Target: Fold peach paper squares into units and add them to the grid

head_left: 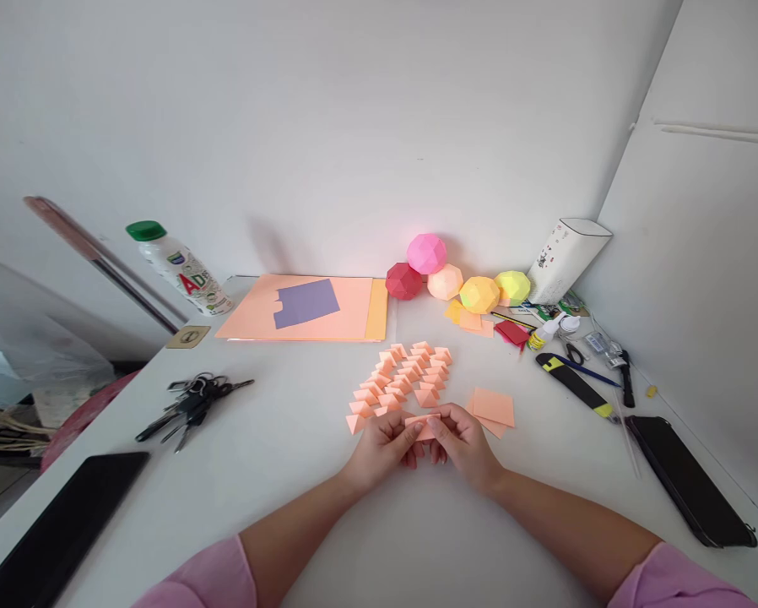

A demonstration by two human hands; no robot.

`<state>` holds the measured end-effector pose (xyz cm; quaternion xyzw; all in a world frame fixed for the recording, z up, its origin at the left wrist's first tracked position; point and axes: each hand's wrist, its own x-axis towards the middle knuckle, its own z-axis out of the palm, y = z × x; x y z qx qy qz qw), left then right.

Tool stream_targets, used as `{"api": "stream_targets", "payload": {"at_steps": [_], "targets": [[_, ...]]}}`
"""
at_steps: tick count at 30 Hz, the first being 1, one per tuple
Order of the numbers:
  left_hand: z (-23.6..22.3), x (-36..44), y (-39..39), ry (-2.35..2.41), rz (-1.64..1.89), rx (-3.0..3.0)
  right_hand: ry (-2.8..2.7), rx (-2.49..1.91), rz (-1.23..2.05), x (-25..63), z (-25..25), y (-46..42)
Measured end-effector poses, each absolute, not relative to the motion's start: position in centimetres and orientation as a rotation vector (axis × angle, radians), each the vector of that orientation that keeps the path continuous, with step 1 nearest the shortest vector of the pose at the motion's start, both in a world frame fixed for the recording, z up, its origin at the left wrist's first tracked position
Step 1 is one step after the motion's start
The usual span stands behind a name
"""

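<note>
Between my two hands is a small piece of peach paper (423,428), apparently folded. My left hand (382,449) pinches its left end with the thumb on top. At the other end, my right hand (468,443) grips it the same way. Just beyond my fingers, several folded peach paper units (408,371) stand in slanting rows on the white table. Close to my right hand lie flat peach paper squares (494,407), partly overlapping.
Large peach sheets (354,304) carry a purple paper piece (307,304). Faceted paper balls (444,281) sit by the wall. On the right are a box cutter (575,387), glue bottle (544,332) and black case (689,481). Keys (195,405), a bottle (180,268) and a black device (62,532) are left.
</note>
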<state>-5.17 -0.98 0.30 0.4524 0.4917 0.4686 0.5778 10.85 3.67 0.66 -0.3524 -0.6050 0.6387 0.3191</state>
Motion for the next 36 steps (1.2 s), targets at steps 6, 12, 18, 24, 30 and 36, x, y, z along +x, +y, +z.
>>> {"api": "stream_targets", "payload": {"at_steps": [6, 12, 18, 24, 30, 36], "targets": [[0.5, -5.17, -0.91, 1.16, 1.092, 1.058, -1.588, -0.93, 1.693, 10.83, 0.67, 3.69], [0.41, -5.18, -0.96, 1.155, 1.091, 1.063, -1.591, -0.915, 1.7, 10.86, 0.71, 3.68], [0.28, -5.27, -0.96, 1.157, 1.087, 1.071, -1.583, -0.932, 1.705, 10.8, 1.02, 3.61], [0.48, -5.16, -0.89, 1.186, 1.072, 1.06, -1.585, -0.949, 1.694, 10.78, 0.95, 3.6], [0.62, -5.01, -0.96, 1.203, 1.072, 1.048, -1.58, -0.939, 1.698, 10.8, 0.75, 3.65], [0.84, -4.98, -1.0, 1.203, 1.071, 1.039, -1.572, -0.93, 1.707, 10.8, 0.63, 3.64]]}}
